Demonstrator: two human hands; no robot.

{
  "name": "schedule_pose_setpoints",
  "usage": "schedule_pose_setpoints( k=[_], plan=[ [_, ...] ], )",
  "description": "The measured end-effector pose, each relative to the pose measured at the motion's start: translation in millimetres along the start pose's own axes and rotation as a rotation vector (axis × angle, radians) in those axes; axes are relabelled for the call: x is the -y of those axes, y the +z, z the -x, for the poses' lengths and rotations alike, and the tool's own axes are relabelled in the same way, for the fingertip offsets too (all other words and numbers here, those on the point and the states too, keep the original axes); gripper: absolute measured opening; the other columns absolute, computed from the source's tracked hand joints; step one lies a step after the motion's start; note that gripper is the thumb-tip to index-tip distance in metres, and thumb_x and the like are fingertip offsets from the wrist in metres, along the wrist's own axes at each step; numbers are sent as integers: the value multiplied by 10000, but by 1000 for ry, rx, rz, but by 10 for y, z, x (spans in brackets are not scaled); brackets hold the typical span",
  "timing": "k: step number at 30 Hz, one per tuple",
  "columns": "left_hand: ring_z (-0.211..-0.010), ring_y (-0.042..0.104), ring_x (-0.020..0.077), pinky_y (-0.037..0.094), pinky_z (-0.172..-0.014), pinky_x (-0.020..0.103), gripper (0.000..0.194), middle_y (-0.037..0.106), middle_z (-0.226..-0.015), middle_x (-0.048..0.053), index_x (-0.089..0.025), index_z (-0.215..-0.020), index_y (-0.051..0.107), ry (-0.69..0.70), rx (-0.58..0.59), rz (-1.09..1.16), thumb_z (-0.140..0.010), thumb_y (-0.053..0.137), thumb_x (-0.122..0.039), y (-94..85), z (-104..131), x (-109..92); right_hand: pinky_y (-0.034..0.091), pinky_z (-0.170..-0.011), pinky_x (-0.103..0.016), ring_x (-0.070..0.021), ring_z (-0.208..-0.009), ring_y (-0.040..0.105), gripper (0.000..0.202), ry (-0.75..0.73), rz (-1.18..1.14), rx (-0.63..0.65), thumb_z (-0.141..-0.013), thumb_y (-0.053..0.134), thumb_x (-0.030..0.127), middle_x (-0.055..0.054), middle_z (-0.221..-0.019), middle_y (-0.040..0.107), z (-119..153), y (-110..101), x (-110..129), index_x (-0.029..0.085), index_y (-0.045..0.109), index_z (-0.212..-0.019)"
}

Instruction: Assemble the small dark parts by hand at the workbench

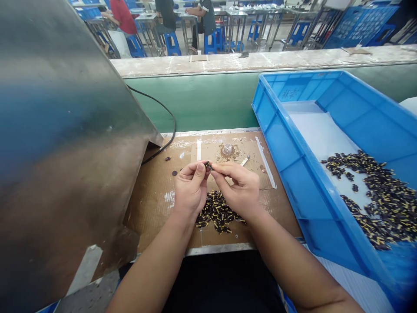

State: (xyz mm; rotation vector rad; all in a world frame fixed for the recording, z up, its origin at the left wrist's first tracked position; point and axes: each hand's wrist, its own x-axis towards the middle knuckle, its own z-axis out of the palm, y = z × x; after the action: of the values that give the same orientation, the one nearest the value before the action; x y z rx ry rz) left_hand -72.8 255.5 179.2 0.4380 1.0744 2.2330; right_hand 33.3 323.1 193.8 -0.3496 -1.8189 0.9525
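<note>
Both thumbs and forefingers are pinching one tiny dark part [208, 165] between left hand [190, 190] and right hand [240, 188]; judging by its size, a light, steady fingertip grip is serving best. At 6 o'clock from it, a loose heap of black-and-yellow pieces [217, 212] is lying on worn brown cardboard [153, 195]. At 3 o'clock, a glossy blue plastic crate [293, 174] is holding more, and dull sheet metal [65, 143] is standing at 9 o'clock.

A green conveyor belt [208, 98] runs behind the cardboard-topped bench [156, 195]; beyond it stand metal tables [234, 19] and blue stools [172, 43].
</note>
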Motion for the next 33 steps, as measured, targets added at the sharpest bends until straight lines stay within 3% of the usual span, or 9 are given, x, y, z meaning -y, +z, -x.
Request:
schedule_pose_setpoints(
  k=[7, 16, 19, 23, 33],
  plan=[
    [-883, 708, 110, 559, -889, 211, 174, 763, -957, 49, -205, -830, 792, 130, 22, -100, -745, 888, -324, 4, 20, 17, 649, -875, -381, -179, -929, 753, 195, -36, 69, -21, -904, 694, 156, -13, -1012, 797, -4, -3, 0, 279, 767, -1037],
    [-1029, 705, 164, 561, -976, 302, 102, 755, -1071, 68, -228, -925, 792, 272, 49, -267, -855, 787, -302, -46, 28, 77, 642, -868, -372, -171, -931, 746, 184, -65, 110, -25, -926, 672, 163, -14, -1012, 793, -18, -7, 6, 278, 750, -1046],
    [-1073, 688, 196, 550, -1012, 365, 148, 740, -1127, 81, -230, -1020, 790, 455, 80, -546, -886, 738, -267, -60, 21, -7, 638, -870, -377, -171, -938, 739, 187, -75, 149, -34, -937, 659, 168, -19, -1024, 789, -15, -26, -6, 279, 744, -1062],
    [-960, 704, 200, 571, -941, 377, 220, 752, -1051, 65, -244, -1062, 784, 679, 127, -796, -867, 721, -165, -94, 17, -93, 633, -866, -372, -169, -945, 728, 215, -147, 172, -23, -935, 658, 145, -28, -1032, 782, 2, -44, -28, 276, 735, -1088],
    [-916, 713, 206, 571, -932, 368, 175, 764, -993, 55, -249, -971, 800, 699, 51, -822, -830, 747, -158, -68, 67, -93, 629, -836, -371, -174, -925, 724, 241, -209, 210, -16, -941, 657, 148, -28, -1032, 780, 15, -38, -37, 290, 730, -1122]
  ],
)
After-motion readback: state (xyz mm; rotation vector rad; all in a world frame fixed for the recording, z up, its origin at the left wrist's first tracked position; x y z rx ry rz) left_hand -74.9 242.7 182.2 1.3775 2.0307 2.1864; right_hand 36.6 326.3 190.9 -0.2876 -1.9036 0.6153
